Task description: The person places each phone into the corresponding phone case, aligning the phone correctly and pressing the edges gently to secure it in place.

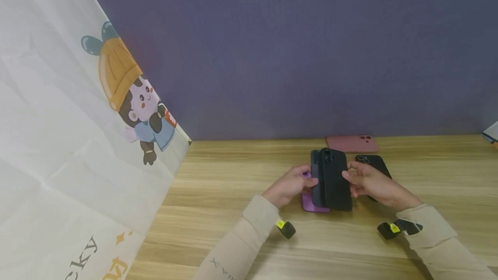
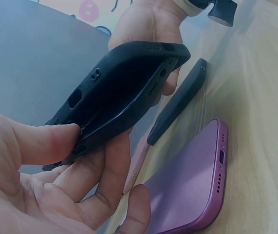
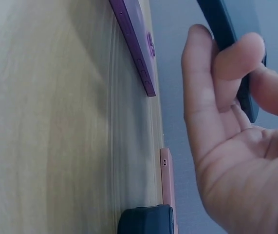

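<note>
My left hand [image 1: 288, 185] grips the left edge of a dark slim phone case [image 1: 317, 195], thumb in front. My right hand [image 1: 369, 183] pinches the right edge of a black phone case [image 1: 338, 187] with a camera area at its top. Both pieces stand upright, overlapping at a slant above the table. In the left wrist view a dark hollow shows between them, with port and speaker holes [image 2: 152, 88] along the lower rim. Whether a phone sits inside the left piece I cannot tell. Beneath them lies a purple phone [image 1: 315, 207], partly hidden.
A black phone [image 1: 371, 160] with round lenses lies behind my right hand. Farther back, a pink phone [image 1: 348, 144] rests against the dark blue panel [image 1: 272, 55]. A white sheet [image 1: 46, 120] with a cartoon figure borders the wooden table [image 1: 218, 172] on the left.
</note>
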{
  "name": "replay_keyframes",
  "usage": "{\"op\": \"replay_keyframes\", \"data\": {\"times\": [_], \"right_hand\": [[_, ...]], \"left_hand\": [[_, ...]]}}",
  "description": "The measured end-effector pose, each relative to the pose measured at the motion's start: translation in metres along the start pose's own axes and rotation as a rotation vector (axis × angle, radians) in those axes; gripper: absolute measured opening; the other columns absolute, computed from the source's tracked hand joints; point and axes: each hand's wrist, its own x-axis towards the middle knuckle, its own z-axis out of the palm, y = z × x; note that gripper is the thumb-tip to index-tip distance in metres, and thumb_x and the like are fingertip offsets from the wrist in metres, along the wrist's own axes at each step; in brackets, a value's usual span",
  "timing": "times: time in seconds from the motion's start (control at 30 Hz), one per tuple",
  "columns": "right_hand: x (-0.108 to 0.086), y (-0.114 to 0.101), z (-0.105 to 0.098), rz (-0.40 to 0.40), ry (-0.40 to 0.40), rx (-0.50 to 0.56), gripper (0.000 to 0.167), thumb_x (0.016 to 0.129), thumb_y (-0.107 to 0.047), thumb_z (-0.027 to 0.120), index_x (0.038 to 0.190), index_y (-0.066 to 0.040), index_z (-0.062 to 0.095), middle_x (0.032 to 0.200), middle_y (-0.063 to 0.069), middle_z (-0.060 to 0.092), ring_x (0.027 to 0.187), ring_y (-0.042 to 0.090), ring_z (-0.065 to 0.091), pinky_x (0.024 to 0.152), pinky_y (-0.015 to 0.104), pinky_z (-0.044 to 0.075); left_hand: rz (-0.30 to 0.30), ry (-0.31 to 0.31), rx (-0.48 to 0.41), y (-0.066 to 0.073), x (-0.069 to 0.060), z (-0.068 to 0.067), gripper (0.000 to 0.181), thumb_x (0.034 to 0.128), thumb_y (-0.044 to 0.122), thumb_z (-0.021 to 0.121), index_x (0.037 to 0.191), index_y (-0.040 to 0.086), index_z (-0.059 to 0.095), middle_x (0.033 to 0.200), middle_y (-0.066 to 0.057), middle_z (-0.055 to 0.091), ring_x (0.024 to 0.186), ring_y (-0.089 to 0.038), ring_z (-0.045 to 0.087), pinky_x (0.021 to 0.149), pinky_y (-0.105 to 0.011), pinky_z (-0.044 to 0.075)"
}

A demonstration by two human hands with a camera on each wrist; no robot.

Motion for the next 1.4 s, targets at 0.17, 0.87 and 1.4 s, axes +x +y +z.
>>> {"op": "replay_keyframes", "data": {"times": [0.17, 0.87, 1.4], "right_hand": [[0.0006, 0.0004, -0.0001, -0.006, 0.0, -0.002, 0.024, 0.111, -0.026, 0.044, 0.107, -0.006, 0.032, 0.076, -0.003, 0.048, 0.063, 0.013, 0.058, 0.065, 0.035, 0.055], [0.0022, -0.0027, 0.0012, -0.006, -0.014, -0.025, 0.025, 0.111, -0.027, 0.044, 0.115, -0.003, 0.038, 0.077, -0.003, 0.053, 0.063, 0.012, 0.058, 0.066, 0.036, 0.056], [0.0019, -0.0047, 0.0061, -0.006, -0.031, -0.05, 0.038, 0.111, -0.03, 0.042, 0.13, 0.002, 0.036, 0.088, 0.002, 0.056, 0.067, 0.012, 0.058, 0.072, 0.036, 0.058]], "left_hand": [[0.003, 0.002, -0.003, 0.0003, 0.0, 0.0006, 0.028, 0.1003, 0.002, 0.057, 0.129, 0.002, 0.061, 0.116, -0.017, 0.072, 0.092, -0.018, 0.073, 0.09, -0.033, 0.06], [0.023, 0.009, 0.041, 0.0027, 0.0041, 0.0039, 0.019, 0.0993, -0.001, 0.056, 0.117, -0.005, 0.062, 0.117, -0.018, 0.071, 0.094, -0.021, 0.074, 0.086, -0.033, 0.061], [0.0, 0.001, 0.06, -0.0004, 0.0038, 0.0034, 0.018, 0.0979, -0.005, 0.054, 0.114, -0.002, 0.061, 0.115, -0.026, 0.072, 0.089, -0.022, 0.075, 0.083, -0.032, 0.062]]}}
